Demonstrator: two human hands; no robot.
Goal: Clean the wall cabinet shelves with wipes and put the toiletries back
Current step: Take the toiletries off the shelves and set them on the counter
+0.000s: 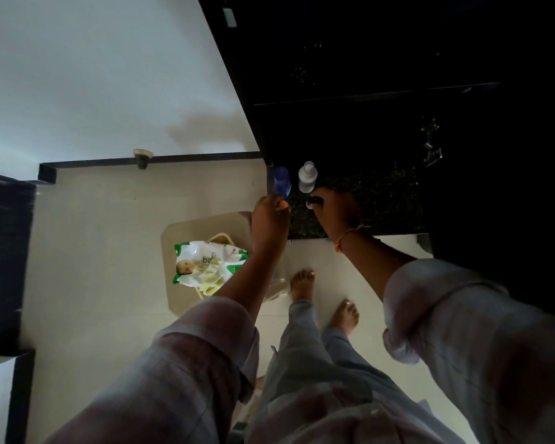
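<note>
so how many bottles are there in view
2: a blue bottle in the left hand at the counter edge, a white bottle beside it. The right hand's small item is unclear; more may be hidden.

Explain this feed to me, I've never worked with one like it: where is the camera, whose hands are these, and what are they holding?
There is no machine here. One wide-angle camera sits on a person's head and looks down, so you see their own arms, legs and bare feet. The left hand grips a blue bottle at the edge of a dark speckled counter. The right hand curls round a small dark item; it is too dim to say what it is. A clear bottle stands on the counter between them. Down on the floor, an opened pack of wipes lies on a beige stand.
</note>
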